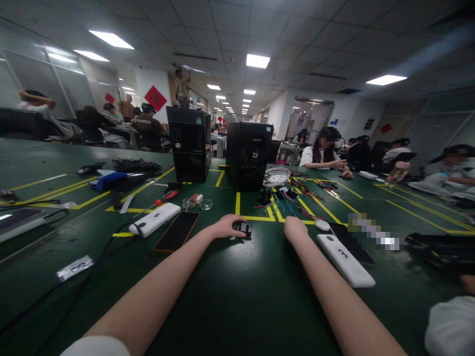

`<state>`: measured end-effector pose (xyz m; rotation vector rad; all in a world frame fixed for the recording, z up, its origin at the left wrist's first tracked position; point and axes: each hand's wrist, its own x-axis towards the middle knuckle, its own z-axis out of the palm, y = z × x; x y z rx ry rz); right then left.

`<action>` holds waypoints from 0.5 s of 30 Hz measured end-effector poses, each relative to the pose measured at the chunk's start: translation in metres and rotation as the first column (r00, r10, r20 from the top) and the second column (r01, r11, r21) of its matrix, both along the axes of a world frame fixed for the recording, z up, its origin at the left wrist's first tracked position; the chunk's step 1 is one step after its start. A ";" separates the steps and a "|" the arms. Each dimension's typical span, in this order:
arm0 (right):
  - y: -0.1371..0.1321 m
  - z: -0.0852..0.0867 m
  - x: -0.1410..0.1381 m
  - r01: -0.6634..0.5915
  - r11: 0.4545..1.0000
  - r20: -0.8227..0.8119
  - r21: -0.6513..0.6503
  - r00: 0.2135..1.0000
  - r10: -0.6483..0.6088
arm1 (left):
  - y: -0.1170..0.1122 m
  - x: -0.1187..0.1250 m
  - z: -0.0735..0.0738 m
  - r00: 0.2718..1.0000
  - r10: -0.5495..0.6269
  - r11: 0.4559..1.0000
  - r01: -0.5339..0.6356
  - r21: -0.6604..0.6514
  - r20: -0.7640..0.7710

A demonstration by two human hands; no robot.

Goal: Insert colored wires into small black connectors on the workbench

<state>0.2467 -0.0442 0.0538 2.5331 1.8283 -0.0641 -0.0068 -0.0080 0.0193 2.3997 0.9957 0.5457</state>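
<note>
My left hand [228,226] rests on the green table [237,296], its fingers curled around a small black device [244,229]. My right hand [295,228] lies on the table a short way to the right, closed into a loose fist with nothing visible in it. Between and beyond the hands run yellow floor-tape lines. A dark phone [177,231] lies just left of my left hand. A white power bank marked 3 [345,260] lies right of my right forearm.
Two black computer towers [189,143] [248,154] stand at mid table. A tangle of coloured wires [293,200], a white basket [276,175], a red screwdriver [166,197], glasses [196,201] and another white power bank [154,220] lie around. Seated people work at the right and far left.
</note>
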 end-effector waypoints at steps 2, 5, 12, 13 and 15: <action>0.000 0.001 0.007 0.032 0.999 0.007 -0.024 0.999 -0.032 | -0.002 -0.001 0.004 1.000 0.006 1.000 -0.007 -0.030 -0.010; 0.003 -0.001 0.022 0.047 0.998 0.080 0.047 0.995 -0.051 | -0.003 -0.001 0.006 1.000 0.000 0.998 -0.001 -0.056 -0.014; 0.013 -0.004 0.054 0.204 0.966 0.006 -0.160 0.978 -0.206 | -0.003 0.001 0.005 1.000 -0.021 0.999 0.021 -0.029 -0.011; 0.014 -0.005 0.054 0.177 0.970 0.004 -0.168 0.984 -0.179 | -0.003 0.001 0.005 1.000 -0.024 0.999 0.024 -0.021 -0.008; 0.015 -0.009 0.051 0.101 0.982 0.007 -0.161 0.995 -0.102 | -0.002 0.001 0.003 1.000 -0.031 0.999 0.031 -0.006 0.002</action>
